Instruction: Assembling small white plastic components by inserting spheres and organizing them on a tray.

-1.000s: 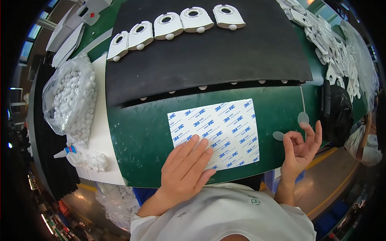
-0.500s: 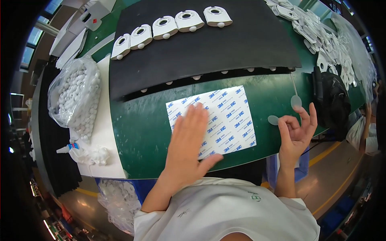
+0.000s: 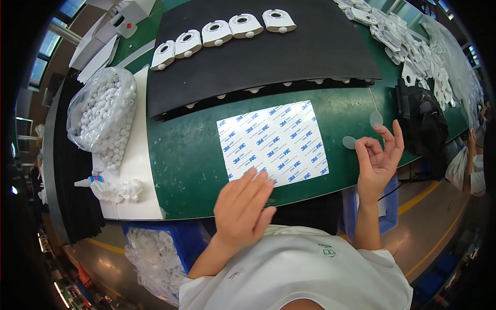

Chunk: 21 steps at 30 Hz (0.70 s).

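A white sheet with a repeated blue print (image 3: 274, 142) lies on the green table in front of me. My left hand (image 3: 243, 206) is flat with its fingers stretched out, the fingertips over the sheet's near edge. To the right of the sheet, my right hand (image 3: 380, 160) pinches a small translucent round disc (image 3: 349, 142) between thumb and forefinger, its other fingers raised. A second translucent disc (image 3: 376, 120) shows at a raised fingertip; I cannot tell whether it sticks to it. A thin pale line runs from that disc up to the black board.
On the black board (image 3: 248, 59) stands a row of several white housings (image 3: 216, 33) with small balls. A bag of white balls (image 3: 106, 111), a glue bottle (image 3: 90, 181) and crumpled tissue (image 3: 121, 190) are at left. White parts (image 3: 403, 41) and a black bag (image 3: 424, 119) lie right.
My left hand has drawn back toward me, from the middle of the sheet to its near edge. The right hand keeps its pinch on the disc. The whole view has shifted slightly.
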Available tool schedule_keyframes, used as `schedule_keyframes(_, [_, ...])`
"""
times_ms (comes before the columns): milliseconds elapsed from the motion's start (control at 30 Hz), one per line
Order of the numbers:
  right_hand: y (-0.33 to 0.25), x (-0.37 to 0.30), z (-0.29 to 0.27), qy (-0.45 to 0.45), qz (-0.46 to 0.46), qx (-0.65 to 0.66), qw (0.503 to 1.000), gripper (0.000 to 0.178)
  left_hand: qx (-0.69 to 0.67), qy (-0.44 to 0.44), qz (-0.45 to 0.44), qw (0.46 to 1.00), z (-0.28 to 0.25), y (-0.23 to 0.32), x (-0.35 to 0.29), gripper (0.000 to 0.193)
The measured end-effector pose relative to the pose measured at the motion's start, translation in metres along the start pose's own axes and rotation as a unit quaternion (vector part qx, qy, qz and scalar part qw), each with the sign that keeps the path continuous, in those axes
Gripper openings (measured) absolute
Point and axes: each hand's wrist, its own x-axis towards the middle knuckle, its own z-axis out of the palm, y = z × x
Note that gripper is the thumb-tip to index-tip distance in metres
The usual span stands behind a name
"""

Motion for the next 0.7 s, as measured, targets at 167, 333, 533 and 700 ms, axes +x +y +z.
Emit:
schedule_keyframes(167, [0.000,-0.001,-0.001,-0.004,0.002,-0.003,1.000,0.073,0.017,-0.076,0.008,0.997,0.016,0.005,0.007,0.040])
schedule_keyframes(333, [-0.002,0.000,0.000,-0.006,0.010,-0.015,1.000,0.074,0.066,-0.187,-0.016,0.980,0.024,0.012,0.019,0.069])
schedule_keyframes(533, [-0.010,0.010,-0.001,-0.031,0.086,0.008,0.996,0.078,0.094,-0.268,-0.026,0.958,0.030,0.006,0.019,0.088])
schedule_keyframes(700, [-0.016,0.031,0.021,-0.121,0.137,0.025,0.983,0.084,0.076,-0.280,-0.050,0.956,0.023,0.008,0.028,0.089])
